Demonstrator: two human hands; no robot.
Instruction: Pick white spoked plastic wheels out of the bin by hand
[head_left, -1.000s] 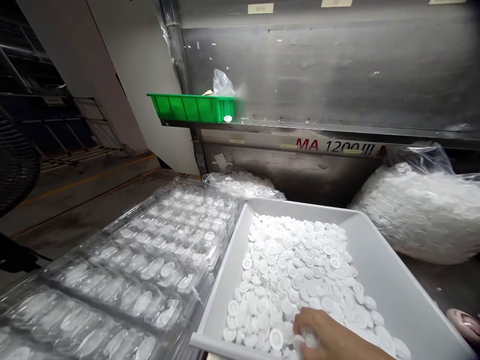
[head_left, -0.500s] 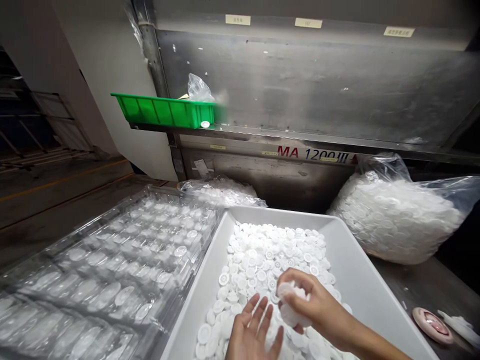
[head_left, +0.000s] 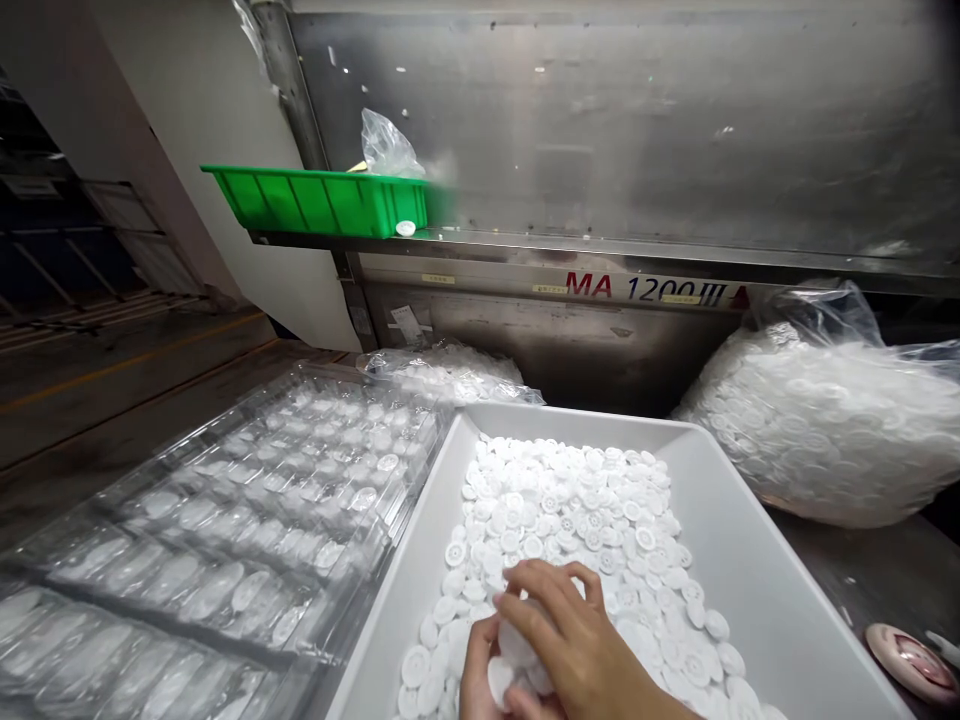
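Note:
A white bin [head_left: 757, 560] at the bottom centre holds a heap of small white plastic discs [head_left: 570, 510]. My right hand [head_left: 577, 630] lies over the near part of the heap, fingers curled round a clutch of white discs. My left hand [head_left: 480, 680] is cupped beneath it at the frame's lower edge, palm up, with a few discs pressed between the two hands. Most of my left hand is hidden by the right.
Clear plastic blister trays [head_left: 247, 520] with discs in their pockets lie to the left. A large clear bag of discs [head_left: 832, 420] sits at right, a smaller bag [head_left: 450, 370] behind the bin. A green bin [head_left: 322, 200] rests on the metal machine's ledge. A pink round object [head_left: 907, 660] lies at lower right.
My right hand scooped discs from the heap, lifted them, then came down onto my left hand, which entered with fingers spread and now cups under it. The view swung left.

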